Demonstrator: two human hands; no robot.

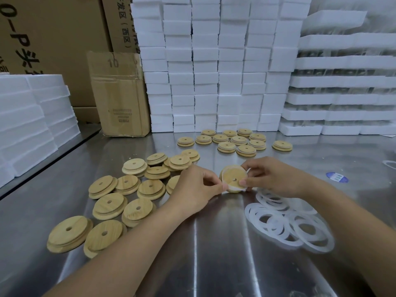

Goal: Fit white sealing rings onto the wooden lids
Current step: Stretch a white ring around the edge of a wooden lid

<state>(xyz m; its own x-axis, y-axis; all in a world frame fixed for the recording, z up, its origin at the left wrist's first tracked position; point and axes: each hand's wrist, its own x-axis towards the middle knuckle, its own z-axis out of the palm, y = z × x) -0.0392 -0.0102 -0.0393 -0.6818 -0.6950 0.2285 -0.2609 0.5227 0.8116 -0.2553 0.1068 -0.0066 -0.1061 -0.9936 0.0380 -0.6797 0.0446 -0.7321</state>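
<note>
1. Our left hand (196,185) pinches the white ring (229,186) at the lower-left edge of the lid (232,176).
2. Our right hand (267,176) pinches the tilted lid just above the table (214,243); the ring's loose side faces the left hand.

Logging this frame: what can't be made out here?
Head view:
- How far the white ring is seated on the held lid: the left hand and right hand cover the rim.
- Number of loose rings: they overlap, pale against the shiny table.
- Print on the blue sticker: too small.
- Pale object at the right edge: cut off.
</note>
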